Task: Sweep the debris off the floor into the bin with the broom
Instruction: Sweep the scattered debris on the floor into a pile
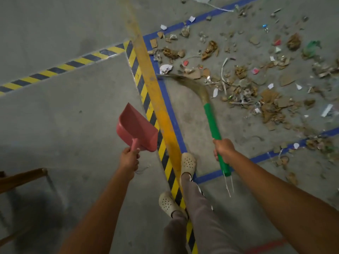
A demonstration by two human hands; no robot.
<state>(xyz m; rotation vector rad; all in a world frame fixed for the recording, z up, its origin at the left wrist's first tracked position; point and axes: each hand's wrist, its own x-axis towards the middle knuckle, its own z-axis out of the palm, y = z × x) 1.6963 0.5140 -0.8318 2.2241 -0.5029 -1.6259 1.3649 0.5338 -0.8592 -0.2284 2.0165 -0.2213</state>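
We held the broom (212,121) in our right hand (224,149), the fingers (217,155) wrapped fully round its green handle a little above the butt end. Its bristle head (190,85) lay bent on the floor (73,107), the tip reaching the blue tape line (170,110) at the near edge of the debris (238,79). Our left hand (129,159) gripped the pink dustpan (136,127) by its short handle, fingers (136,155) curled round it, with the pan lifted off the floor and mouth pointing away from us.

We judged the broom light, with a stiff handle and soft bristles that bowed under slight pressure. The grip on the plastic sleeve looked sound, though a hold farther down would have given firmer strokes. The debris looked like torn cardboard, crumpled paper and bits of wrapper: light, dry and likely to skitter or lift if swept hard, so short low strokes suited it.

By count: one broom, one dustpan, two hands, both occupied. The scraps were too many to count, spread across the area inside the blue tape and a few beyond it. We saw no bin in view.
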